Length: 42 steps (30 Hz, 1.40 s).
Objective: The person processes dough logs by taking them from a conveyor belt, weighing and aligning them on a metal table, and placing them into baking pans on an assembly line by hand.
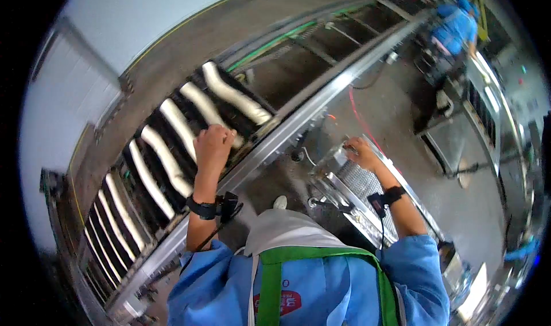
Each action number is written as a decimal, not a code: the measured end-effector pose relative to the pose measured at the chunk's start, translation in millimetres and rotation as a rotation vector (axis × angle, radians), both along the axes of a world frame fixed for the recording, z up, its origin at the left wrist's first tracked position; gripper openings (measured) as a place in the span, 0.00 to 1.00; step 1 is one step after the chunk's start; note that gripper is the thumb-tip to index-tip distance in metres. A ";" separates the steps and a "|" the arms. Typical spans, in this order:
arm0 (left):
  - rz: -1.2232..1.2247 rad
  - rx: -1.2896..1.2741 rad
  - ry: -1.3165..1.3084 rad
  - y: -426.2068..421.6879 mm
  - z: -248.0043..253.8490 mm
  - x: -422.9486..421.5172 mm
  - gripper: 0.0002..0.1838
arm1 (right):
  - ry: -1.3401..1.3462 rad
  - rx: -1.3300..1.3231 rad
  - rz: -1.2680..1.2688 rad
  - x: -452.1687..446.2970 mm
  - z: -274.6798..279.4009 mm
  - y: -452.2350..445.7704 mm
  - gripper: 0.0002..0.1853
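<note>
Long pale dough-like strips [166, 154] lie in dark troughs on a conveyor at the left. My left hand [214, 145] is over the conveyor's inner edge, fingers curled, at the lower end of one pale strip; whether it grips the strip is hidden. To the right, my right hand [360, 152] is at the far end of a metal frame with a mesh surface [361, 179]. Its fingers are bent, and what lies under them is too small to make out. Both wrists wear black straps with small devices.
A metal rail [281, 136] runs diagonally along the conveyor. At the upper right a person in blue [453, 30] stands beside another metal machine [459, 125]. A red cable [359, 116] crosses the floor. A shoe [280, 202] shows below me.
</note>
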<state>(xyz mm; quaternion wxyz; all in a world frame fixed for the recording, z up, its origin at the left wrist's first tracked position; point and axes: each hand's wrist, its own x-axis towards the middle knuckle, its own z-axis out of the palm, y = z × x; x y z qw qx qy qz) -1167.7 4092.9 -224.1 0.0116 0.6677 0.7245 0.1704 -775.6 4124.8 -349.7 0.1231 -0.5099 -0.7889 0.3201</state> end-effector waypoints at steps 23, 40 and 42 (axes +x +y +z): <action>-0.689 -0.532 -0.210 173.9 -93.0 83.8 0.21 | -0.569 -0.338 -1.314 133.4 -50.2 -315.1 0.25; -1.539 -0.512 -0.002 -10.1 -111.6 391.1 0.21 | -0.676 -0.253 -2.311 172.0 -12.4 -590.5 0.28; -1.578 -0.394 0.039 -35.2 -122.3 422.0 0.23 | -0.641 -0.351 -2.403 169.5 -1.1 -638.6 0.27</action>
